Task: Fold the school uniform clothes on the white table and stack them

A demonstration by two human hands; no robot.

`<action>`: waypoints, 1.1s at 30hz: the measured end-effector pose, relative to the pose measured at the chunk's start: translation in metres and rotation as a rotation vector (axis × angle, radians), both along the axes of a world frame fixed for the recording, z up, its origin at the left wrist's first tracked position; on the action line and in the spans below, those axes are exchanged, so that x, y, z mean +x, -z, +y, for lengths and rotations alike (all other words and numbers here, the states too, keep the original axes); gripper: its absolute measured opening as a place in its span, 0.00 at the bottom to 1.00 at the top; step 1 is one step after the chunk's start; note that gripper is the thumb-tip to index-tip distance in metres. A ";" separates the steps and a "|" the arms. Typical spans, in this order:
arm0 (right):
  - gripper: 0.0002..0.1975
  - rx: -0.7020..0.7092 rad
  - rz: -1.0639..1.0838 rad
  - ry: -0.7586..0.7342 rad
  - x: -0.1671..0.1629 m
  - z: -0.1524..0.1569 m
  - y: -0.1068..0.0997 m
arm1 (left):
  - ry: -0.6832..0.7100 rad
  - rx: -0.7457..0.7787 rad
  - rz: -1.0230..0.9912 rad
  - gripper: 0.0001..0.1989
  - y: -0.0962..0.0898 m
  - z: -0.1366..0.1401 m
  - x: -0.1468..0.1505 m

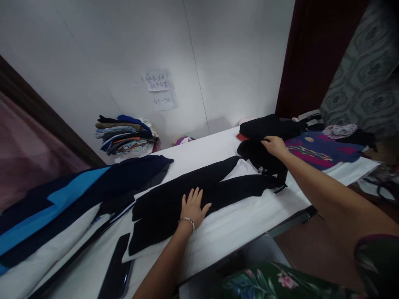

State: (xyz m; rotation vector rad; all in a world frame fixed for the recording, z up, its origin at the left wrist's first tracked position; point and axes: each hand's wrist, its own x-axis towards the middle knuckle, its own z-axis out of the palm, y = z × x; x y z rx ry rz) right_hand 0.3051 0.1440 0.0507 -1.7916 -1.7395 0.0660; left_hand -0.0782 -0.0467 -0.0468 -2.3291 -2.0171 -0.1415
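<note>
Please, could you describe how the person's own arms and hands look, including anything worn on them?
The left hand has a thin, pale bracelet at its wrist; no bracelet shows on the right hand. Neither hand is gloved. Both forearms are uncovered. Near the right shoulder, a dark green, flower-patterned sleeve with a purplish edge shows.

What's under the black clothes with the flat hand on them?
White cloth shows beside the front edge of the black garment. Whatever lies beneath the middle, where the left hand rests, is covered, so I can't tell.
</note>
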 end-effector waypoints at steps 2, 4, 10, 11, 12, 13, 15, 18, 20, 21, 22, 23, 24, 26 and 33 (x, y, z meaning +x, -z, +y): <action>0.18 0.144 0.091 -0.157 -0.033 -0.019 -0.013 | 0.001 0.001 -0.003 0.32 0.001 0.000 0.000; 0.16 0.219 0.097 -0.362 -0.070 -0.048 -0.018 | 0.000 -0.002 -0.010 0.32 0.002 0.001 0.000; 0.14 0.044 -0.220 -0.790 -0.147 -0.138 0.023 | 0.004 0.001 -0.039 0.32 0.000 -0.001 0.001; 0.14 -0.002 -0.289 -0.831 -0.151 -0.145 0.034 | 0.005 0.001 -0.043 0.32 -0.001 -0.001 0.001; 0.14 -0.033 -0.343 -0.859 -0.153 -0.150 0.043 | 0.003 -0.001 -0.048 0.32 -0.001 -0.001 0.002; 0.15 -0.043 -0.377 -0.871 -0.154 -0.154 0.052 | 0.001 -0.002 -0.053 0.31 -0.001 -0.001 0.002; 0.16 -0.020 -0.393 -0.872 -0.152 -0.156 0.065 | -0.004 -0.004 -0.069 0.31 -0.002 -0.002 0.002; 0.16 0.052 -0.326 -0.872 -0.147 -0.157 0.075 | -0.010 -0.007 -0.133 0.30 -0.004 -0.003 0.001; 0.14 0.126 -0.228 -0.870 -0.143 -0.156 0.078 | -0.040 0.021 -0.227 0.27 -0.009 -0.003 0.001; 0.14 0.170 -0.166 -0.865 -0.142 -0.156 0.079 | -0.063 0.055 -0.288 0.25 -0.014 -0.001 0.002; 0.13 0.215 -0.101 -0.857 -0.141 -0.156 0.080 | -0.085 0.099 -0.357 0.23 -0.019 0.002 0.005; 0.13 0.256 -0.040 -0.848 -0.140 -0.156 0.080 | -0.102 0.144 -0.433 0.20 -0.024 0.007 0.008; 0.13 0.290 0.013 -0.840 -0.139 -0.155 0.079 | -0.114 0.177 -0.521 0.19 -0.030 0.014 0.013; 0.13 0.338 0.086 -0.826 -0.138 -0.154 0.077 | -0.140 0.170 -0.745 0.17 -0.042 0.034 0.026; 0.13 0.352 0.095 -0.851 -0.136 -0.156 0.070 | -0.446 -0.253 -1.434 0.19 -0.062 0.117 0.073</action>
